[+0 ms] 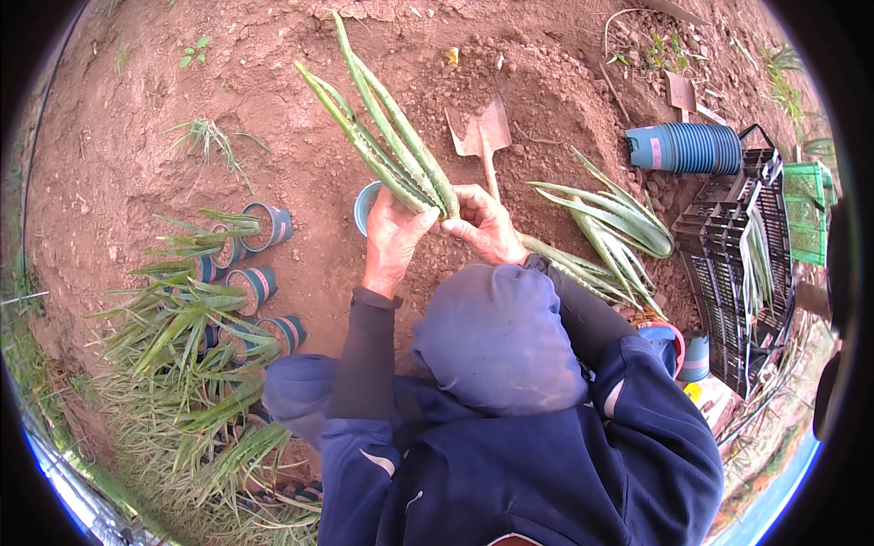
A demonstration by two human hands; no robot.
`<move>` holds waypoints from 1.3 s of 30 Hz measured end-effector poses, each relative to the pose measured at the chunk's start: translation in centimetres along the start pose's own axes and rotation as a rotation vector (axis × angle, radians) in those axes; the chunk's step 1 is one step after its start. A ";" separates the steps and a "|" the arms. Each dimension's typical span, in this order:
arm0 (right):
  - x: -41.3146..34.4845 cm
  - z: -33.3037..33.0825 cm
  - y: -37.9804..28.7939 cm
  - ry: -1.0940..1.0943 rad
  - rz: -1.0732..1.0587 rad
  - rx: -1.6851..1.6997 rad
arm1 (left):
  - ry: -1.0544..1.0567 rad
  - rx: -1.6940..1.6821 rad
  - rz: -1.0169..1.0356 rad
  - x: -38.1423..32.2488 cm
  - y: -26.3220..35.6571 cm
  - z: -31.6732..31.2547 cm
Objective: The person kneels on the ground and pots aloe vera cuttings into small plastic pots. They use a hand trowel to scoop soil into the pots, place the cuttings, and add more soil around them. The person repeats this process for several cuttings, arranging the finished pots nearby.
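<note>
My left hand [396, 235] grips the base of an aloe vera plant [386, 133], whose long spiny leaves point up and away from me. At the same base, my right hand [483, 225] has its thumb and fingers against the cut or root end; whether it grips or only touches is hard to tell. Partly behind my left hand stands a blue plastic pot [363, 205]. Beyond my right hand a hand trowel [481, 130] rests with its blade on loose soil. More aloe plants [608, 218] lie on the ground to the right.
Potted aloes [198, 307] crowd the left side. A stack of blue pots [686, 149] lies on its side at right, near a black plastic crate [727, 252] and a green crate [806, 211]. A red-rimmed container [676, 348] sits by my right elbow.
</note>
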State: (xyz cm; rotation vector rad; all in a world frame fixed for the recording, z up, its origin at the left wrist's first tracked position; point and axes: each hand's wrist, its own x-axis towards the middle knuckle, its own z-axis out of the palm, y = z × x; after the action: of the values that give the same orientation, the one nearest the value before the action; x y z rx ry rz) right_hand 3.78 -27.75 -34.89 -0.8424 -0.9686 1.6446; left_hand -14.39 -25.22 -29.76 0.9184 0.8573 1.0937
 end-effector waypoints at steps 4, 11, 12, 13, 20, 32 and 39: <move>-0.5 -0.4 -0.3 -0.112 -0.041 -0.013 | 0.009 -0.038 0.021 0.3 -1.0 -0.8; -0.9 -2.9 -0.9 0.156 0.064 -0.042 | 0.111 -0.106 0.116 1.0 -1.6 -3.5; -1.0 -3.4 -0.8 0.156 0.079 -0.018 | 0.158 -0.064 0.103 1.2 -1.5 -4.4; -1.3 -3.8 -0.7 0.138 0.118 -0.077 | 0.187 -0.024 0.107 1.3 -1.4 -5.5; -5.3 -4.0 1.2 -0.005 0.303 -0.570 | 0.559 0.322 0.144 2.3 -3.2 -11.2; -7.7 -5.1 2.4 -0.064 0.317 -0.844 | 0.402 0.377 0.118 2.1 -7.6 -11.0; -10.6 -8.6 6.5 0.191 0.424 -1.385 | 0.463 0.247 0.137 0.9 -9.1 -11.2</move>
State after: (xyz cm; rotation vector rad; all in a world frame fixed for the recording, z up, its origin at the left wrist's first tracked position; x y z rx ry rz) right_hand 11.34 -37.44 -43.73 -2.1682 -1.8739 0.9721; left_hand -21.22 -24.13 -42.46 0.9520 1.3483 1.3678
